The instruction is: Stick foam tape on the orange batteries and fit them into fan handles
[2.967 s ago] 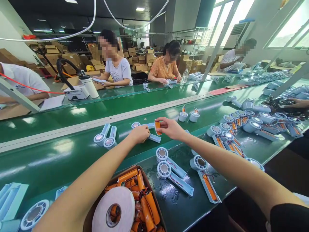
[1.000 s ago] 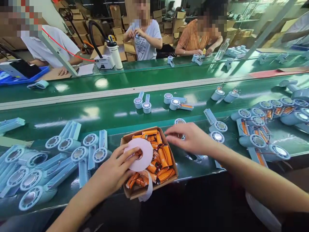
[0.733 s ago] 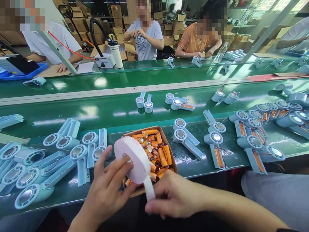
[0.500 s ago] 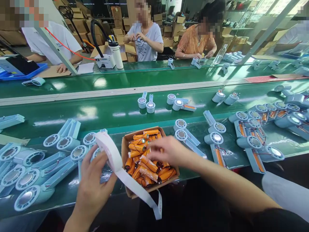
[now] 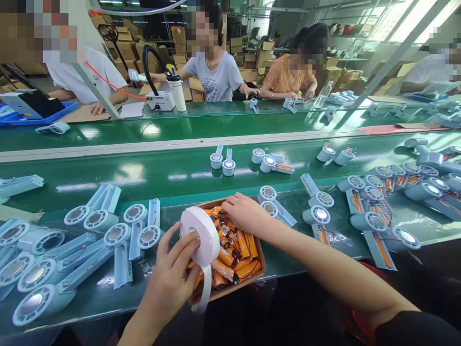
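Observation:
My left hand (image 5: 176, 262) grips a roll of white tape (image 5: 203, 230), its fingers in the core and a loose tail hanging below. The roll is over the left side of a cardboard box (image 5: 262, 259). Orange-wrapped cylindrical batteries (image 5: 225, 257) with thin wires fill the box. At the box's far edge, my right hand (image 5: 247, 214) reaches in with its fingers bent and closed. Its fingertips are down among the batteries, so what they hold is hidden. Right of the box are light-blue fan housings (image 5: 320, 215), some with an orange battery in the handle.
More fan housings (image 5: 101, 218) crowd the bench on the left, others (image 5: 376, 221) on the right. Several stand on the green conveyor belt (image 5: 162, 168) beyond the box. Across it, co-workers sit near a white cup (image 5: 176, 93) and a clear bottle (image 5: 324, 93).
The tape roll has turned its flat side toward me and moved right, over the box. My right hand has moved to the box's far edge, fingers now bent down. A co-worker's arms have spread.

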{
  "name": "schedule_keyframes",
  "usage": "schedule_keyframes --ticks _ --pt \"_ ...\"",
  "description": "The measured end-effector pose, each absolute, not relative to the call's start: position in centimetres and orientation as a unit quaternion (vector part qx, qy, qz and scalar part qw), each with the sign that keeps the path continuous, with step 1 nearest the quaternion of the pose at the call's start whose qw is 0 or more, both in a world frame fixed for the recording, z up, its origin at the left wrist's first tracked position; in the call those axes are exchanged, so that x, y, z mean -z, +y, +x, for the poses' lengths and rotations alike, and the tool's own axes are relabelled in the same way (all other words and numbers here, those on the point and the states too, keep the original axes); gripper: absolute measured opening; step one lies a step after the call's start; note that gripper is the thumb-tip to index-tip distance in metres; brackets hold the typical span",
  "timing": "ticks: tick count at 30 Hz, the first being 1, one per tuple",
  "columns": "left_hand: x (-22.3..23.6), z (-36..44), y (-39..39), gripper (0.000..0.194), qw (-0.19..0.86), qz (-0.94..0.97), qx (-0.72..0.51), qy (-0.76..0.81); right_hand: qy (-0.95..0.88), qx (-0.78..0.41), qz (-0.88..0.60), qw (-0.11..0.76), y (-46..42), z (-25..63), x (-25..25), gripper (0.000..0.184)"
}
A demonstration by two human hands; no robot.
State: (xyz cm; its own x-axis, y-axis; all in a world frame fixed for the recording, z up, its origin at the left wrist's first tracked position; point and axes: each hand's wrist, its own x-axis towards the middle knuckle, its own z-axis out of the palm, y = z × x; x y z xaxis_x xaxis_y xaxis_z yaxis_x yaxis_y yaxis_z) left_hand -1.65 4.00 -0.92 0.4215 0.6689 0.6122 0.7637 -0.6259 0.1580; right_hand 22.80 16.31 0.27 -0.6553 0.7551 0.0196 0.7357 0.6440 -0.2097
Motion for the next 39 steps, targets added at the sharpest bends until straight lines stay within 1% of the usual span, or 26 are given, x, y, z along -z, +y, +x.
schedule_keyframes --ticks 2,3,4,5,6,8,9,10,13,16,17,19,21,24,31,34,36,37,39 --pt "0.8 -1.5 4.0 0.033 0.076 -0.843 0.327 -0.42 -0.879 -0.128 -0.454 0.064 16.3 22.9 -0.2 0.027" --pt "0.7 -1.5 4.0 0.033 0.08 -0.844 0.327 -0.417 -0.869 -0.148 -0.467 0.075 16.3 23.2 -0.4 0.028" --pt "0.6 -1.6 4.0 0.032 0.084 -0.845 0.327 -0.415 -0.854 -0.178 -0.476 0.106 16.3 23.7 -0.6 0.026" --pt "0.5 -1.7 4.0 0.031 0.089 -0.846 0.326 -0.412 -0.831 -0.228 -0.482 0.161 16.2 24.2 -0.9 0.025" --pt "0.3 -1.8 4.0 0.031 0.093 -0.848 0.325 -0.408 -0.791 -0.3 -0.48 0.232 16.0 24.8 -1.3 0.026" --pt "0.0 -2.0 4.0 0.032 0.097 -0.856 0.317 -0.398 -0.676 -0.462 -0.438 0.371 15.1 26.0 -2.1 0.035" --pt "-0.1 -2.0 4.0 0.032 0.098 -0.86 0.31 -0.394 -0.625 -0.524 -0.407 0.411 14.5 26.4 -2.5 0.04" --pt "-0.3 -2.1 4.0 0.033 0.096 -0.864 0.302 -0.39 -0.596 -0.562 -0.38 0.429 13.9 26.7 -2.8 0.044" --pt "-0.6 -1.9 4.0 0.034 0.091 -0.874 0.287 -0.381 -0.551 -0.604 -0.338 0.467 12.2 26.7 -3.8 0.044" --pt "-0.9 -1.5 3.7 0.036 0.091 -0.883 0.278 -0.367 -0.487 -0.616 -0.317 0.531 11.2 26.5 -4.5 0.046" --pt "-1.0 -1.3 3.6 0.036 0.092 -0.885 0.278 -0.363 -0.475 -0.612 -0.314 0.548 11.0 26.4 -4.6 0.044" --pt "-1.3 -0.9 3.3 0.034 0.096 -0.886 0.277 -0.359 -0.475 -0.592 -0.313 0.571 10.6 26.4 -4.7 0.034" --pt "-1.7 -0.5 3.0 0.032 0.101 -0.888 0.271 -0.358 -0.485 -0.57 -0.312 0.585 10.1 26.2 -4.4 0.024" --pt "-1.9 -0.2 2.8 0.031 0.106 -0.891 0.254 -0.362 -0.493 -0.536 -0.312 0.61 9.4 25.9 -3.7 0.016" --pt "-1.7 0.5 2.4 0.028 0.097 -0.887 0.271 -0.361 -0.526 -0.402 -0.348 0.664 7.4 23.9 -1.7 0.015" --pt "-1.5 0.4 2.1 0.028 0.104 -0.883 0.272 -0.368 -0.53 -0.389 -0.362 0.661 6.6 23.4 -0.8 0.015" --pt "-1.9 0.0 2.0 0.028 0.122 -0.886 0.242 -0.377 -0.526 -0.456 -0.371 0.615 6.9 24.0 -0.9 0.017" --pt "-2.3 -0.2 2.1 0.028 0.135 -0.891 0.219 -0.374 -0.526 -0.509 -0.375 0.569 7.4 24.7 -1.3 0.024" --pt "-3.7 -0.6 2.7 0.031 0.171 -0.906 0.179 -0.344 -0.541 -0.615 -0.375 0.434 9.0 26.1 -2.5 0.044"
